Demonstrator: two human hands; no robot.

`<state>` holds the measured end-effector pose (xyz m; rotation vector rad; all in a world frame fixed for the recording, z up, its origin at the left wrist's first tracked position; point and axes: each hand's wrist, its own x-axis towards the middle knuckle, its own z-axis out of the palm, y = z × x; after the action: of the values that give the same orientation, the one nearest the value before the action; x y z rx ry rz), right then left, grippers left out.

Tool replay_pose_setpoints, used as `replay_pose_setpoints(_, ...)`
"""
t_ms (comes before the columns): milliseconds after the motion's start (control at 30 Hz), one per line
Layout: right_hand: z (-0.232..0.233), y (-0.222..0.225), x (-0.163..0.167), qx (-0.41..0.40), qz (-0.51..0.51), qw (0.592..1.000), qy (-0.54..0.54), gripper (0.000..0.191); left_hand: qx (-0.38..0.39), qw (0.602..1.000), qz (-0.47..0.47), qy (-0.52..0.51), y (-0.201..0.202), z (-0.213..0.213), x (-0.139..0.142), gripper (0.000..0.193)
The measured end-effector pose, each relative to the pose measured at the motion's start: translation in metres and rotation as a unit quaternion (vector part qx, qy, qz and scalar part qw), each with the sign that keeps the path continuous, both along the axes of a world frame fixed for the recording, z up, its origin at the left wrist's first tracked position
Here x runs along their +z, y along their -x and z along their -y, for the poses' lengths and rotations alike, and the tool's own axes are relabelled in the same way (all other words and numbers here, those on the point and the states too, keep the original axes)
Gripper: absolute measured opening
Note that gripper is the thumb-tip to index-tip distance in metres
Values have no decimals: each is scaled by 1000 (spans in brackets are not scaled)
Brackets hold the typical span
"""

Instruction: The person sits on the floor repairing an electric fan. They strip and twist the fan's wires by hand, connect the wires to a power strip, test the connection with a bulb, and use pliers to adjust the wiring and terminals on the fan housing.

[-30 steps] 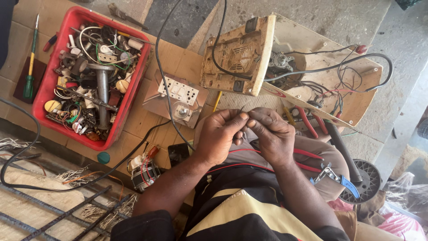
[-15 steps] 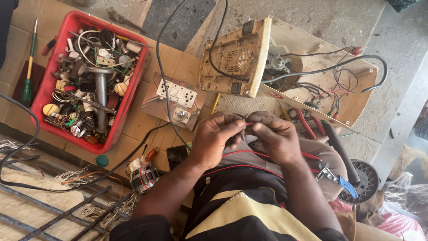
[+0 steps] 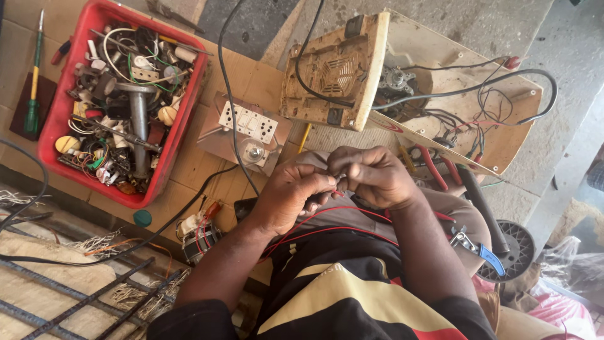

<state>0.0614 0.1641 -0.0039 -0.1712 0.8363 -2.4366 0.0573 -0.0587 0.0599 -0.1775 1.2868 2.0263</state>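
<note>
Pinching: left hand (image 3: 290,196) and right hand (image 3: 376,176) meet, fingers clenched on thin red wire (image 3: 352,213) ends.
Location: wire loops from fingertips down over lap.
Handling: light, limp, thin; bare tips likely fragile, so grip the insulation just behind the fingers.
Nearby: switch board (image 3: 247,124); red parts tray (image 3: 182,119).

Glossy red plastic bin (image 3: 182,126), matt brown cardboard (image 3: 251,75), grimy cream plastic casing (image 3: 340,69), rough concrete floor (image 3: 566,38)

Bare forearms, no watch or rings showing. Dark short-sleeved shirt with yellow and red stripes. Brownish-grey trousers.
</note>
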Motion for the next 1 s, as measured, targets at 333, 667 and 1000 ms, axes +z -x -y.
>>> replay_pose_setpoints(333, 29, 2, 0, -140, -33, 952, -270, 19, 31, 871, -435, 227, -3, 29, 23, 24)
replay_pose_setpoints(667, 64, 17, -5, -115, 34, 961, -250, 26, -57, 754, -494, 429, 12, 103, 35, 18)
replay_pose_setpoints(1000, -33, -39, 28, 4, 73, 886, -458, 53, -138, 637, -263, 711, 104, 211, -63, 9)
